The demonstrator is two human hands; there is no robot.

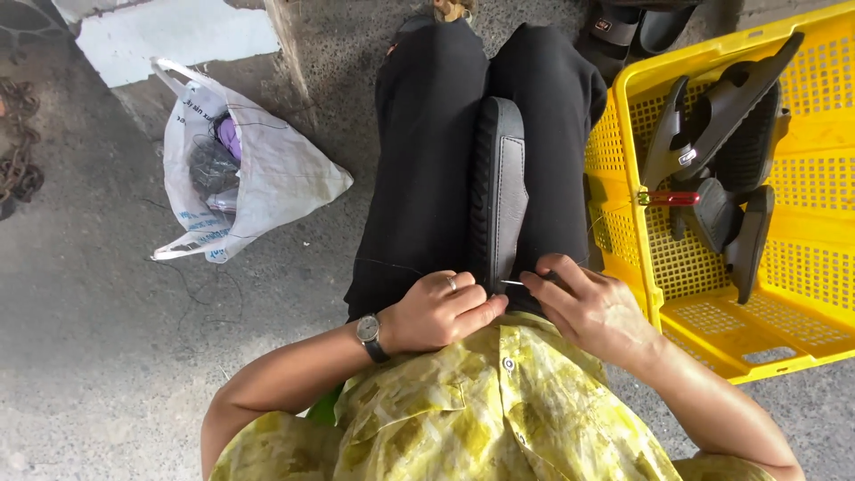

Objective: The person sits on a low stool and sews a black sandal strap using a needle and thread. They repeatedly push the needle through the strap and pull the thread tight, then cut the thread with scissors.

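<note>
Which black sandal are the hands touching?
The sandal on the lap, between left hand and right hand; the others lie in the yellow crate.

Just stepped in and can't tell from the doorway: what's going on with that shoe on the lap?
A seated person holds a black shoe sole-up between their knees. The left hand steadies its near end, while the right hand pinches a thin needle at the sole's edge. Beside them, a yellow crate holds more black sandals and a red-handled tool. A white bag lies on the floor.
</note>
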